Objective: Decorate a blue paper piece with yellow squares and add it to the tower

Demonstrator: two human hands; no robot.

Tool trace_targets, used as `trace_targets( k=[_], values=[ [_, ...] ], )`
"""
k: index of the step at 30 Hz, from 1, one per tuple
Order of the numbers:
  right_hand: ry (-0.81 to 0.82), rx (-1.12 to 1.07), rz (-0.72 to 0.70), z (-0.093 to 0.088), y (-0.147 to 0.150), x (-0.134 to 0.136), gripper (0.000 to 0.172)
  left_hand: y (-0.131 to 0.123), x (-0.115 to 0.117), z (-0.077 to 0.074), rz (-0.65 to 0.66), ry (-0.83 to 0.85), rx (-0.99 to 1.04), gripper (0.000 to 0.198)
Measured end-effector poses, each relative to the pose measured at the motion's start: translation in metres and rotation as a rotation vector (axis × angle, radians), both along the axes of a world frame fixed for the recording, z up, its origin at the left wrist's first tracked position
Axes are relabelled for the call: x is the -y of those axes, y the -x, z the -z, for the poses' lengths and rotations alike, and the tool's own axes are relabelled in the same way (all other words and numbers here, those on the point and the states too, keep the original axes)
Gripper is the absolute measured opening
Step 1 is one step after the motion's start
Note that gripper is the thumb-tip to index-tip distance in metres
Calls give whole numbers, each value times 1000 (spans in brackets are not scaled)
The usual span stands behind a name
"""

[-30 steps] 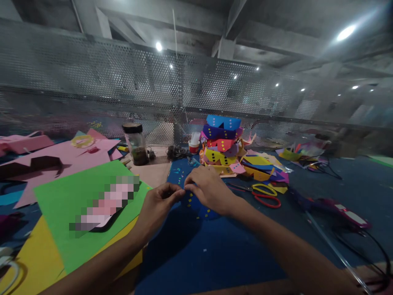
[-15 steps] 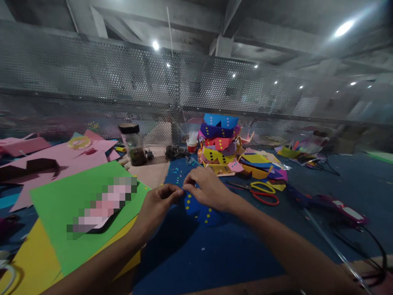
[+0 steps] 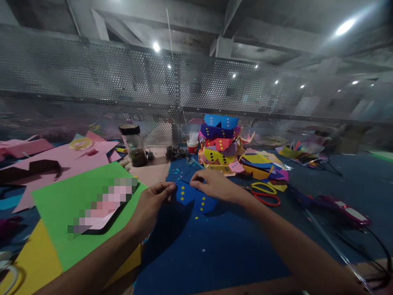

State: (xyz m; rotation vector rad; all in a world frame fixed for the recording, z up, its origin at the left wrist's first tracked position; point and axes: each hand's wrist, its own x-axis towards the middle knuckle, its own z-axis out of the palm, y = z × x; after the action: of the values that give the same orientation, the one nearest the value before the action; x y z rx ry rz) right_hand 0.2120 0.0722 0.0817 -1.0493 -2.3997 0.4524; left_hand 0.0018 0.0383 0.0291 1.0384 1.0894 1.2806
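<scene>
A blue paper mask (image 3: 196, 199) with yellow squares in two rows lies low between my hands over the blue table surface. My left hand (image 3: 158, 196) pinches its left end between thumb and fingertips. My right hand (image 3: 211, 184) has thumb and fingers pressed together at the mask's upper edge; what they hold there is too small to name. Behind my right hand rises a stack of coloured paper masks (image 3: 219, 139), blue on top, then purple, red and yellow. A small loose yellow square (image 3: 197, 218) is just below the mask.
Scissors (image 3: 265, 193) with yellow and red handles lie right of my right hand. Green paper (image 3: 73, 192) bears a blurred phone-like object at left. A lidded jar (image 3: 135, 147), a paper cup (image 3: 192, 146) and a purple device (image 3: 350, 211) with cables stand or lie around.
My hands have moved apart, the left slightly leftward and the right a little rightward. The blue mask has shifted up and left, and its squares show more fully.
</scene>
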Motion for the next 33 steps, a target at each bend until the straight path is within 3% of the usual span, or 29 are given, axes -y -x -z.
trace_targets(
  k=[8, 14, 25, 33],
  values=[
    [130, -1, -15, 0, -4, -1, 16, 4, -2, 1, 8, 15, 59, 32],
    [80, 21, -2, 5, -3, -1, 14, 3, -2, -3, -17, -12, 30, 28],
    [7, 94, -29, 4, -2, 2, 11, 4, 4, -11, -85, -206, -399, 22],
    [8, 106, -41, 5, -1, 1, 10, 3, 7, -19, -93, -219, -410, 15]
  ],
)
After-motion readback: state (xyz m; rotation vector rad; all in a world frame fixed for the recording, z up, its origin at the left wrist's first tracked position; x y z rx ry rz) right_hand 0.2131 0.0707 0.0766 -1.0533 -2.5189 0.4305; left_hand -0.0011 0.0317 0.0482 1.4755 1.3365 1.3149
